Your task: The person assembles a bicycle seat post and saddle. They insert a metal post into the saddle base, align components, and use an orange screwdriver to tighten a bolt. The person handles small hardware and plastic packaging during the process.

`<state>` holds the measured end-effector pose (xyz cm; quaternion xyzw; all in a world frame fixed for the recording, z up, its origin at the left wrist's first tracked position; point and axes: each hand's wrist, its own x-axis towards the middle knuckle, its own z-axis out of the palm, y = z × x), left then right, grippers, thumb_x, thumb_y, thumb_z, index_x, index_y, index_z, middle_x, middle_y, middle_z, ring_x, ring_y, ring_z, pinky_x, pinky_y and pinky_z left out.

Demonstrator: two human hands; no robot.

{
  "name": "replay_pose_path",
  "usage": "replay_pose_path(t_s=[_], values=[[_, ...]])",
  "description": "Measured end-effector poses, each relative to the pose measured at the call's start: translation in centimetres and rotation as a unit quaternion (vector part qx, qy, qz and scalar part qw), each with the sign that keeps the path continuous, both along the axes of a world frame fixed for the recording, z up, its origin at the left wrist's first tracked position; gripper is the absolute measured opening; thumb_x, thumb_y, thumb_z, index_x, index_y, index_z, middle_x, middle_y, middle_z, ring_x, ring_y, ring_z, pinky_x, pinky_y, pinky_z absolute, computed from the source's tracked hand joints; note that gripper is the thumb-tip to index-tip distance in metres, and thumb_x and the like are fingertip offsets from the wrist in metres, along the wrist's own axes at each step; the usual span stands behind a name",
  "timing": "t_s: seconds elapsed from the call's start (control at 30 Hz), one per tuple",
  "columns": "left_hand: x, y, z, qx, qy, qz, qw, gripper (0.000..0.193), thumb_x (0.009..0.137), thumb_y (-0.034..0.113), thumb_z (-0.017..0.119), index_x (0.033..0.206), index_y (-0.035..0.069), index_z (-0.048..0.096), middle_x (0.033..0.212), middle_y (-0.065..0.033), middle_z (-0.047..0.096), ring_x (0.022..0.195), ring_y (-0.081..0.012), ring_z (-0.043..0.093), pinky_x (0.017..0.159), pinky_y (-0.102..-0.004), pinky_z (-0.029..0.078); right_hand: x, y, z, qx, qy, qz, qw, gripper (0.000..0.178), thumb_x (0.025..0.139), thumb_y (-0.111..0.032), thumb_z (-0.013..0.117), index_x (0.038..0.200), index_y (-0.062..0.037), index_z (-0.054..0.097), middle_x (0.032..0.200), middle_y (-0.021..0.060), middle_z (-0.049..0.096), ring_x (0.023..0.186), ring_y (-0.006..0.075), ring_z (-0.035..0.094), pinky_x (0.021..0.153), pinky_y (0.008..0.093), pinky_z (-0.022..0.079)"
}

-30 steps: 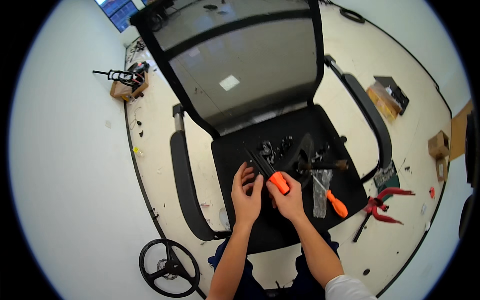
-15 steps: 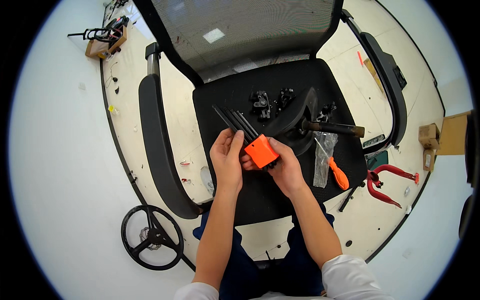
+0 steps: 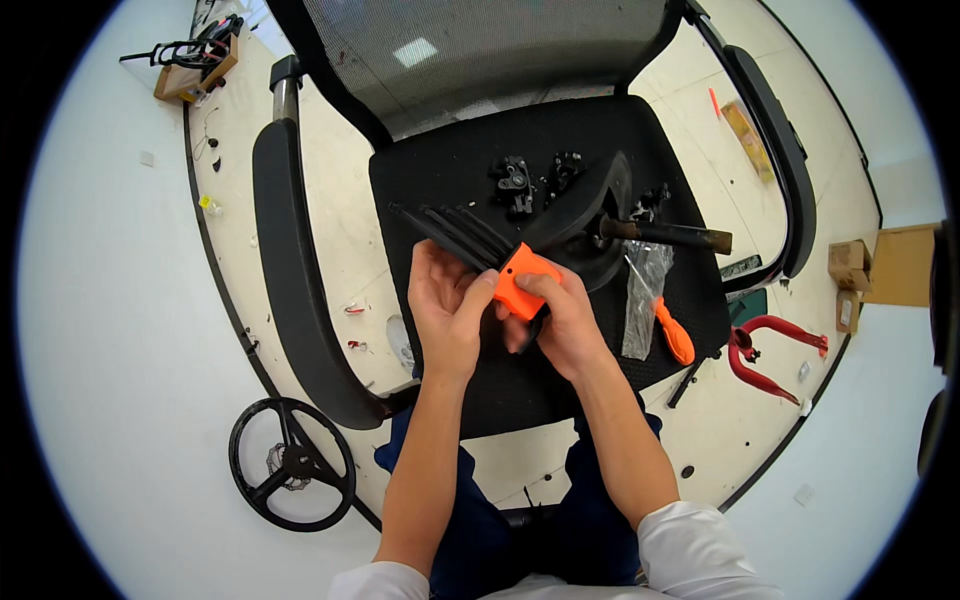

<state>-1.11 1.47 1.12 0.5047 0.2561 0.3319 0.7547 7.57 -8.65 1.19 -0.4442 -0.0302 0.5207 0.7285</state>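
Above the front of the black office chair seat [image 3: 440, 165], both hands hold a hex key set [image 3: 528, 272], black keys fanned in an orange holder. My left hand [image 3: 448, 312] is closed, its thumb against the holder's left edge and its fingers partly behind the keys. My right hand [image 3: 570, 322] grips the holder's right side, thumb on its orange face. Beyond lie a bicycle saddle [image 3: 582, 262] with a worn seat post [image 3: 675, 236] and black brake calipers [image 3: 514, 187]. To the right, an orange-handled screwdriver [image 3: 676, 332] lies by a clear plastic bag [image 3: 643, 305].
Armrests [image 3: 285, 230] flank the seat, and a mesh backrest [image 3: 480, 60] rises behind it. On the floor are a black three-spoke wheel [image 3: 292, 463], a red fork [image 3: 765, 372], cardboard boxes [image 3: 849, 265] and a box of parts [image 3: 200, 78].
The hex key set has turned a little in my hands, its keys pointing further left. My right thumb has shifted onto the holder's face. The whole view has shifted slightly.
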Motion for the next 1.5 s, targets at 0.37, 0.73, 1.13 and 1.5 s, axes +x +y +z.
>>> replay_pose_path(t_s=[0.37, 0.73, 1.13, 1.5], values=[[0.5, -0.3, -0.2, 0.072, -0.033, -0.005, 0.997, 0.048, 0.082, -0.011, 0.061, 0.125, -0.002, 0.041, 0.113, -0.014, 0.056, 0.101, -0.0174, 0.059, 0.089, -0.0318, 0.049, -0.3, 0.1, -0.1, -0.019, -0.029, -0.042, 0.999, 0.017, 0.092, -0.012, 0.054, 0.094, 0.0032, 0.06, 0.067, 0.009, 0.06, 0.046, 0.0123, 0.05, 0.045, 0.0271, 0.044], [0.6, 0.1, -0.5, 0.071, -0.01, -0.008, 0.997, 0.053, 0.082, -0.009, 0.066, 0.128, -0.001, 0.04, 0.117, -0.0123, 0.056, 0.108, -0.0185, 0.058, 0.094, -0.0339, 0.049, -0.8, 0.5, -1.2, -0.01, -0.081, -0.082, 0.993, 0.011, 0.089, -0.01, 0.06, 0.093, 0.0004, 0.061, 0.065, 0.0086, 0.061, 0.046, 0.0111, 0.053, 0.041, 0.024, 0.041], [-0.1, -0.1, -0.1, 0.046, -0.016, -0.035, 0.998, 0.05, 0.08, -0.008, 0.064, 0.124, -0.001, 0.042, 0.113, -0.0121, 0.057, 0.106, -0.0192, 0.059, 0.098, -0.0378, 0.047, -0.3, 0.0, -0.6, 0.035, -0.08, -0.064, 0.994, 0.01, 0.089, -0.004, 0.057, 0.092, 0.0048, 0.061, 0.069, 0.0113, 0.063, 0.046, 0.0107, 0.05, 0.042, 0.0246, 0.042], [-0.1, -0.2, -0.2, 0.045, -0.015, -0.04, 0.998, 0.051, 0.08, -0.008, 0.064, 0.126, 0.0, 0.041, 0.111, -0.0112, 0.057, 0.106, -0.019, 0.06, 0.098, -0.0379, 0.047, -0.6, 0.2, -0.4, 0.004, -0.087, -0.067, 0.994, 0.012, 0.088, -0.005, 0.057, 0.091, 0.0056, 0.062, 0.068, 0.011, 0.062, 0.045, 0.011, 0.05, 0.04, 0.025, 0.041]])
